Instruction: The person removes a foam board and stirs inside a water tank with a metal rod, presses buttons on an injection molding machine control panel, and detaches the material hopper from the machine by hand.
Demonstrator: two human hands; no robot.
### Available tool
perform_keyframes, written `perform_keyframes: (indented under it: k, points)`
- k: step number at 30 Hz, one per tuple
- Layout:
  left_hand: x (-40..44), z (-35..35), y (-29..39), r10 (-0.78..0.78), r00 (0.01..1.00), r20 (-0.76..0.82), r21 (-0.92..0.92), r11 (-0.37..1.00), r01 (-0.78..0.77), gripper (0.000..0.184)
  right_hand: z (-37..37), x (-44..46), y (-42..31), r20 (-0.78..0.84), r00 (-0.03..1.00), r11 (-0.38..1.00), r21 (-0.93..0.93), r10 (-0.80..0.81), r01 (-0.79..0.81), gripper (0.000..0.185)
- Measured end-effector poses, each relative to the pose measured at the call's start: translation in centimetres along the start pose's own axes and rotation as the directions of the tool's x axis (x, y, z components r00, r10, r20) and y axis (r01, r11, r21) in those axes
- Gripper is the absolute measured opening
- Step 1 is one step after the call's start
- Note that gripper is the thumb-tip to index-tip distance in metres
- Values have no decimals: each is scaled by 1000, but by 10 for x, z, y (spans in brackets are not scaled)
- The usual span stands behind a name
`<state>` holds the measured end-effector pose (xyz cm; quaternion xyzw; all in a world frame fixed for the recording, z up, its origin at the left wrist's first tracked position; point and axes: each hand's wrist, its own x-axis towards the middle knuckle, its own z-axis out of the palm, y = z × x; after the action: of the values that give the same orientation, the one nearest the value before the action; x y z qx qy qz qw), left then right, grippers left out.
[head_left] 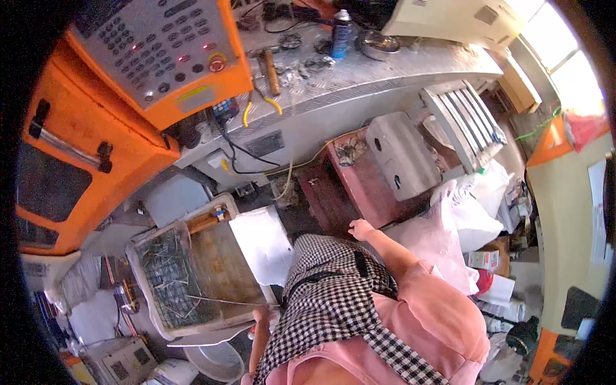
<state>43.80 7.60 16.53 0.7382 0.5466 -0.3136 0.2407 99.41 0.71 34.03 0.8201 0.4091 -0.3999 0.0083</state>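
Note:
My left hand (262, 314) is closed at the near right corner of a pale rectangular tub (140, 269). A thin rod (224, 300) runs from that hand across the tub; the fingers seem wrapped round its end. Inside the tub, a dark grid (163, 273) with loose thin strips lies at the left, beside a brownish flat area (221, 260). My right hand (362, 230) hangs by the gingham apron (321, 269), near a reddish box (350, 183); its fingers are loosely bent and apart, with nothing visible in them.
An orange machine (96, 141) with a button panel (157, 54) stands left. The metal bench (308, 83) holds a spray can (341, 33), a metal bowl (378, 45) and yellow-handled pliers (260, 106). White sacks (443, 224) crowd the right; a round basin (215, 362) is below the tub.

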Motion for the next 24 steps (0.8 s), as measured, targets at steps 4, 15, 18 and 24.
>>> perform_keyframes:
  k: [4,15,18,24]
  points:
    - [-12,-17,22,-3,972,236,-660,734,162,24,5,-26,26,-56,998,1000,10,9,-8,38]
    - [-30,-279,180,258,830,-494,-185,902,-390,22,-38,-34,29,-428,904,995,95,1,44,30]
    - [-26,-388,249,430,572,-698,-144,699,-701,20,-62,-30,16,-464,886,985,163,31,51,29]
    - [-14,-554,419,590,311,-745,-20,447,-894,21,-102,-14,26,-479,873,987,70,-94,145,32]
